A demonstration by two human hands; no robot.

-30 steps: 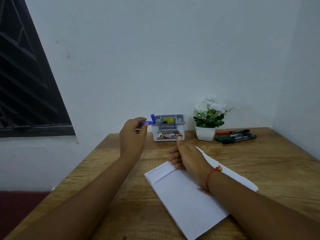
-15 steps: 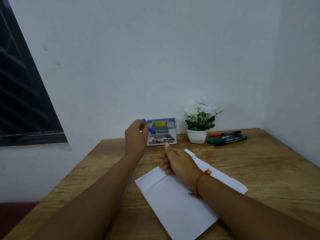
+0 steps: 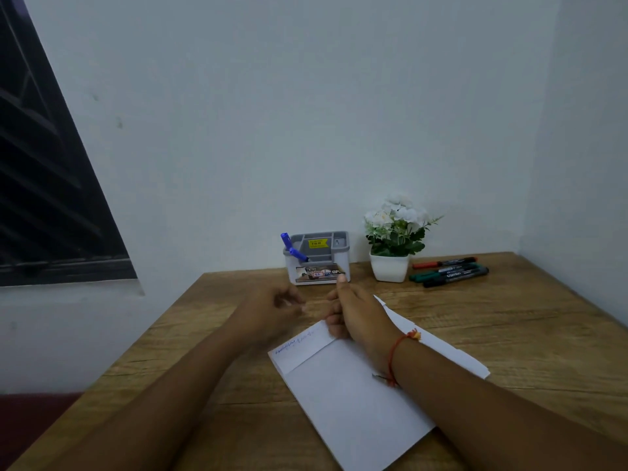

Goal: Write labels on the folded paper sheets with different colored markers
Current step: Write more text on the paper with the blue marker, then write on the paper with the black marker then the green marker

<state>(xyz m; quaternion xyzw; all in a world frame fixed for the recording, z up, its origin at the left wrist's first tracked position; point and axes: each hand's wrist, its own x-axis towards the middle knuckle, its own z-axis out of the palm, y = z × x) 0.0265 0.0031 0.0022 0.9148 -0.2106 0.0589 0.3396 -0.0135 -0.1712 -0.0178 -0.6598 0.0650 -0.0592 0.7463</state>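
Organizer front sticker reads "OP", rest unclear; its yellow price tag too small; black marker barrel says "camlin"; blue scribble on folded paper illegible

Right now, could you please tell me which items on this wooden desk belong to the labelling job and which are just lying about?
For the job:
- white folded paper sheets, blue writing on the top strip
- blue marker in the grey organiser
- red, green and black markers
- left hand, empty; right hand resting on the paper

Lying about:
- white-flowered plant in a white pot
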